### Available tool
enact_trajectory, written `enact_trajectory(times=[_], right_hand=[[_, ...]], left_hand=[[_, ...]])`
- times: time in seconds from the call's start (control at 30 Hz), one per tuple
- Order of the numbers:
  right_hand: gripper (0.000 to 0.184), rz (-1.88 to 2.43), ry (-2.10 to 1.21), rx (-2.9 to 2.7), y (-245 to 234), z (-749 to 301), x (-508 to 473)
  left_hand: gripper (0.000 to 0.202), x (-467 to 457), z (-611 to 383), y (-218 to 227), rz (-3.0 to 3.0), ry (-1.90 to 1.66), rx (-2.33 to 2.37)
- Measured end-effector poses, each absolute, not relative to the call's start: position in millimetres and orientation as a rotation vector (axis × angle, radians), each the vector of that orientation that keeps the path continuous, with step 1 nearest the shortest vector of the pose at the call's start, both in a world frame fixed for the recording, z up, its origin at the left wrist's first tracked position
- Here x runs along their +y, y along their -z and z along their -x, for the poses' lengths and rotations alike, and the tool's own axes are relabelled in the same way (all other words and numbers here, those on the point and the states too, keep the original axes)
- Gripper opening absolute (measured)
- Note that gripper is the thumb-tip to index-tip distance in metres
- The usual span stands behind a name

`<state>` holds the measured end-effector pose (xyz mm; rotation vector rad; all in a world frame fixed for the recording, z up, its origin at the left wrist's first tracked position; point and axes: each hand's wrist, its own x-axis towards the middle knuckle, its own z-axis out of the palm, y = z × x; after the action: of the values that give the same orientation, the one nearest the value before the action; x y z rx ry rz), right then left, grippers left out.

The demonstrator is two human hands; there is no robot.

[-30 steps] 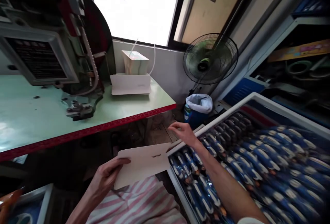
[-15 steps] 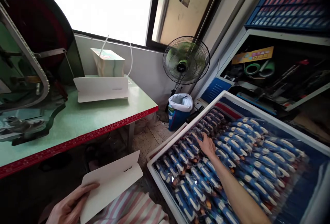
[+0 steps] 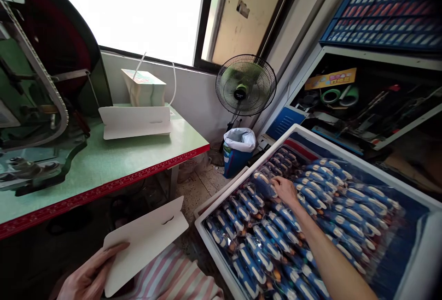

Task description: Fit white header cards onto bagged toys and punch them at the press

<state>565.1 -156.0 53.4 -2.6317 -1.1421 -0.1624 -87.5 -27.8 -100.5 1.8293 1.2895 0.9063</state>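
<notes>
My left hand grips a folded white card by its near end, thumb on top. A slot is cut near the card's far end. My right hand reaches into a white-rimmed tray on the right. Its fingers pinch the end of a blue-and-white item in clear plastic, which is tilted out of its row. Rows of similar wrapped blue-and-white items fill much of the tray; their exact kind is unclear.
A green table with red edging stands at left, bearing another folded white card, a stack of printed cards and a machine. Beyond are a fan, a lined bin and a cluttered shelf.
My right hand has closed on a wrapped blue-and-white item and tipped it up from its row. My left hand keeps the card, nearly unmoved. The view has shifted slightly.
</notes>
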Motion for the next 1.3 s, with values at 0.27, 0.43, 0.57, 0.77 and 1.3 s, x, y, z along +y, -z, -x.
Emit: enact_trajectory(times=[0.27, 0.43, 0.57, 0.77, 1.3], right_hand=[[0.038, 1.936, -0.401, -1.015, -113, -467, -145], [0.036, 1.508, -0.880, -0.818, -88, -342, -122], [0.034, 1.273, -1.153, -0.763, -73, -246, -100], [0.033, 1.009, -1.392, -0.887, -89, -159, -72], [0.035, 1.020, -1.297, -1.423, -71, -142, -20]], left_hand=[[0.037, -52, 18, 46, -2.150, -0.978, 1.219], [0.075, -90, -27, 19, -2.357, -0.841, 1.109], [0.082, -99, -27, 7, -2.287, -0.900, 1.207], [0.035, -89, 30, -12, -1.850, -1.252, 1.483], [0.050, -116, 119, -19, -1.279, -1.203, 1.475]])
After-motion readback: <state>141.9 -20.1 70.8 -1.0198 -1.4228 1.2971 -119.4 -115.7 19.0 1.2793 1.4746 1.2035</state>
